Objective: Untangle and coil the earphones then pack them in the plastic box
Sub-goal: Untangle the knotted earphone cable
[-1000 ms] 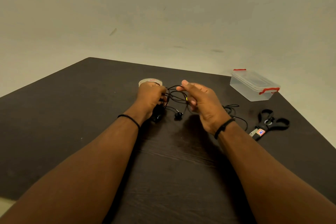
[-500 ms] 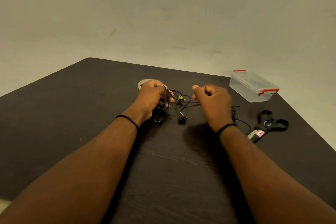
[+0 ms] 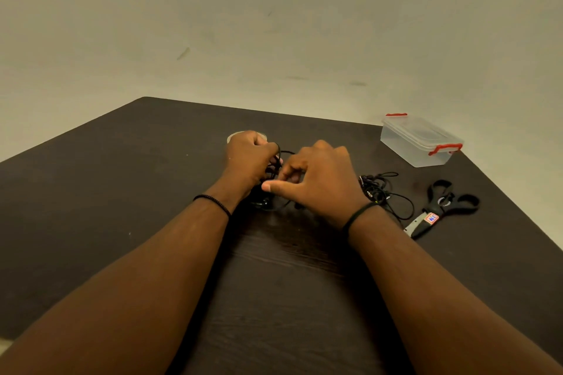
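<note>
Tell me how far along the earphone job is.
Early stage. Nothing looks finished: the plastic box sits lidded at the table's far right corner, with no earphones visible inside. In hand: the left hand grips a black earphone cable while the right hand picks at it. Left: finish untangling, coil, handle the second tangled bundle beside the scissors, and pack.

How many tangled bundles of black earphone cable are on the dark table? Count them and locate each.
2. One black earphone tangle is held between the left hand and right hand; another black earphone tangle lies beside the right wrist, left of the black-handled scissors. The hands may hide more.
</note>
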